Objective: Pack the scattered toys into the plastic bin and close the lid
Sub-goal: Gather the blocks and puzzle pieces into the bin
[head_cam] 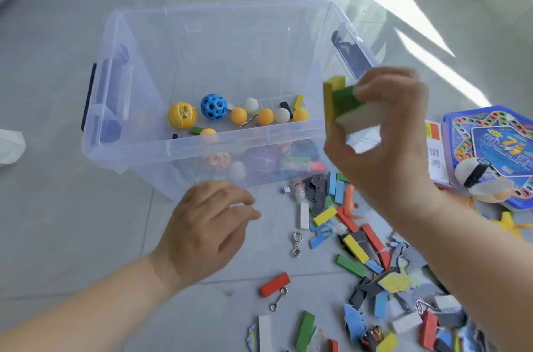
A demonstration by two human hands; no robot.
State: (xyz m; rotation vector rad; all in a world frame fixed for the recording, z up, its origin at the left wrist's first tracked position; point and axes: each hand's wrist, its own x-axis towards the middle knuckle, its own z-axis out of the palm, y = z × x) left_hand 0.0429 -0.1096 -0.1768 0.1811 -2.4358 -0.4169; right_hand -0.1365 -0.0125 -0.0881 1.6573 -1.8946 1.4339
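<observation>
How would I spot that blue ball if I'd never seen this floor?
Find the clear plastic bin on the grey floor. Inside, balls lie in a row; the blue ball sits beside the yellow ball. It alone is blue and pitted with holes.

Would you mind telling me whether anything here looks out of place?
Mainly the loose blocks strewn over the floor right of the bin, not inside it. The right hand holds a few blocks beside the rim.

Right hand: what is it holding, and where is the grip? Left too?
The right hand pinches a small stack of blocks, yellow, green and white, by their near ends, at the bin rim. The left hand holds nothing.
</observation>
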